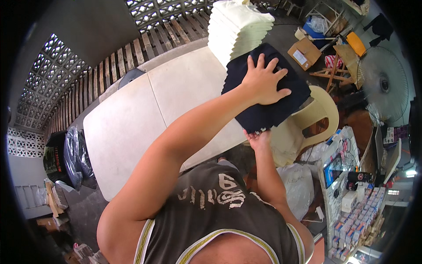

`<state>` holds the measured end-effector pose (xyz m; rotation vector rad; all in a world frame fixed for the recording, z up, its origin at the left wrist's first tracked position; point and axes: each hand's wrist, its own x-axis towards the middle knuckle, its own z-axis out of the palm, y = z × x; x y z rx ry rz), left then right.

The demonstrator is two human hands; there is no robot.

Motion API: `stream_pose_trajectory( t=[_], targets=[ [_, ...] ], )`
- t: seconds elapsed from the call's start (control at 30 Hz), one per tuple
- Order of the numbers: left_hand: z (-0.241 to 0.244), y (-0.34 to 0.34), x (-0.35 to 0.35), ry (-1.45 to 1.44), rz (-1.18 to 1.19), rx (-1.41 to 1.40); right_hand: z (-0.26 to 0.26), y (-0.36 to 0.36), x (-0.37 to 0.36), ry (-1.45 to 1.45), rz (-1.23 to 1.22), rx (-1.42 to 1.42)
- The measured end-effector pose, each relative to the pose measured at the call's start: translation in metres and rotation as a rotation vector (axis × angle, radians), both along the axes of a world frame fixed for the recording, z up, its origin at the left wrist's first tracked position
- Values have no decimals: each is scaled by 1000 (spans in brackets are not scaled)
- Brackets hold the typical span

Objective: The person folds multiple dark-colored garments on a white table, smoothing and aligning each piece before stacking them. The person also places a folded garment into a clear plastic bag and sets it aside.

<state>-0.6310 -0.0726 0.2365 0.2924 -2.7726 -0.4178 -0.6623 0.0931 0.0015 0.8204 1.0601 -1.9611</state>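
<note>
A stack of dark navy folded cloth [242, 74] lies at the right end of a white folding table [122, 122]. My left hand [265, 81] rests palm down on top of it, fingers spread. At the near edge of the stack, my right hand [259, 140] holds it from below, its fingers partly hidden by the cloth. Small white bits show along that edge. Just behind stands a tall pile of pale folded cloth [234, 26], its layers stepped along one side.
A cream plastic chair [324, 109] bearing pale cloth stands right of the table. Beyond it are a running fan [382, 84] and a cardboard box [304, 53]. A cluttered side table [329, 198] holds small boxes and a tablet [333, 171]. Plastic-wrapped bundles [77, 158] sit left.
</note>
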Motion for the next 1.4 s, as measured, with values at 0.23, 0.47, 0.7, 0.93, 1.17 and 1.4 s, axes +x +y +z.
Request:
stream_pose_trajectory(
  t=[0.23,0.47,0.7,0.93,1.17,1.4],
  targets=[
    [-1,-16,-12,39,-131,-50,-21,-24,11,-9,-174,-79],
    [1,-40,-11,19,-222,-63,-11,-19,-1,-72,226,245],
    [7,-41,-27,33,-281,-80,-26,-36,-16,29,-57,-273],
    [3,-55,-65,83,-321,-82,-30,-55,-43,77,-121,-299],
    [4,-80,-104,32,-274,-63,-11,-81,-83,32,-110,-243],
    [7,-97,-127,14,-209,-81,-1,-99,-115,88,-15,-203]
  ],
)
